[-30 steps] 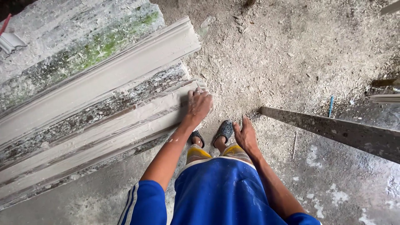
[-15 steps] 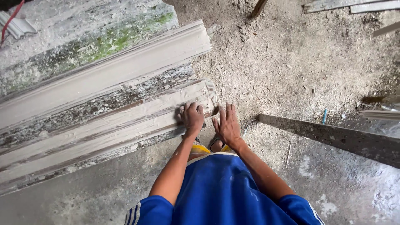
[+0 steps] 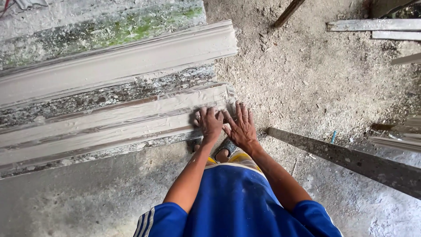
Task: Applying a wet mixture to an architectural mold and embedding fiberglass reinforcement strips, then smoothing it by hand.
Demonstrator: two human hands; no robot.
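Both hands on the end of the wet moulding, right at the fragile corner.

Standing here, my worry is that near moulding point(image 3: 114, 120): it looks wet and soft, so any hard press at that end could dent the profile or crumble the corner, and the gritty floor point(image 3: 315, 87) underfoot doesn't help footing. Left hand point(image 3: 209, 124) lies flat, fingers a bit spread, palm down on the moulding's right end, clamped on nothing. Right hand point(image 3: 240, 127) is open too, fingers splayed, touching the end edge just beside the left. The moulding lies on the slab point(image 3: 66, 193) at left, a second moulding point(image 3: 118, 61) farther back, a plank point(image 3: 351, 160) off right.
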